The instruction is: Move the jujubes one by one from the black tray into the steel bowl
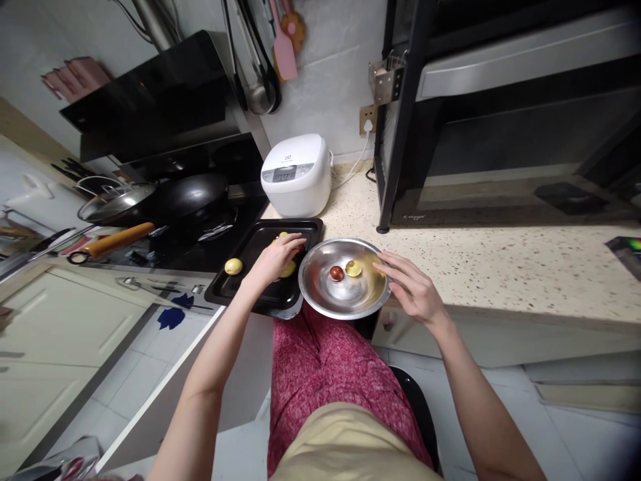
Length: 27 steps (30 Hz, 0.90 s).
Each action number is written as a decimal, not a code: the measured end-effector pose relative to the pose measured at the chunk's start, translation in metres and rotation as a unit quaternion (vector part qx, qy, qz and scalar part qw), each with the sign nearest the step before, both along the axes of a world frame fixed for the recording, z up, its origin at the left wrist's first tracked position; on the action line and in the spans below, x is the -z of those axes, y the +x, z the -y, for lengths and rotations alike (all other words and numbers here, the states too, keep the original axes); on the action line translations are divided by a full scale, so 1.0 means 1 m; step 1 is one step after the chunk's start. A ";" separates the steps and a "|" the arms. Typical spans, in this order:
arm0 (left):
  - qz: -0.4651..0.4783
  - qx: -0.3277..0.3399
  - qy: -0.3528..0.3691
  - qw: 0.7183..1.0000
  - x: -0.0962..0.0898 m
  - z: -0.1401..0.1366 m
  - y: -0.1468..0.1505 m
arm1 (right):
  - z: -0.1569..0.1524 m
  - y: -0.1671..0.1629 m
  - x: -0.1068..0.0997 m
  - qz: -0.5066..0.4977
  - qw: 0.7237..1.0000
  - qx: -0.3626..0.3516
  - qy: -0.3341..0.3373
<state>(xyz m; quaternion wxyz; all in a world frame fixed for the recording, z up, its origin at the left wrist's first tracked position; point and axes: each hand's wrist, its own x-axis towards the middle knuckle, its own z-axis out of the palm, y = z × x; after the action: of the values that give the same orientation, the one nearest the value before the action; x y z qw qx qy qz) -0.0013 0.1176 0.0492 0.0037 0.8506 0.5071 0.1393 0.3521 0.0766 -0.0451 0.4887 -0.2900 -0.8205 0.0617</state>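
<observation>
My left hand is over the black baking tray, its fingers bent down among several small yellow rounds. Something reddish shows beneath the fingertips, mostly hidden. Another yellow round lies apart near the tray's left edge. To the right, a shallow steel bowl overlaps the counter's front edge. Inside it sit a glossy dark red ball and a yellow round with a darker mark on top. My right hand is at the bowl's right rim, fingers stretched out and apart.
Behind the tray stands a white rice cooker. A stove with a black wok and a glass-lidded pan is at left; an orange handle juts forward. A black rack with an oven occupies the right of the counter.
</observation>
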 end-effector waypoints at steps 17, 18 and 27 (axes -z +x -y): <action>-0.119 0.085 -0.083 0.986 0.004 -0.053 -0.007 | 0.001 0.000 -0.001 0.006 1.000 0.001 0.014; -0.109 0.092 -0.082 0.986 0.004 -0.053 -0.007 | 0.001 0.000 -0.001 0.006 1.000 0.001 0.015; 0.022 0.080 0.065 0.994 -0.003 -0.024 0.009 | 0.002 -0.001 -0.003 0.005 1.000 0.004 0.011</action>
<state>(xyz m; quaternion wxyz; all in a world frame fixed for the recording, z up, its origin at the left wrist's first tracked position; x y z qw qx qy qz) 0.0079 0.1420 0.0520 -0.0297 0.8835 0.4272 0.1900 0.3512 0.0748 -0.0423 0.4877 -0.2884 -0.8225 0.0493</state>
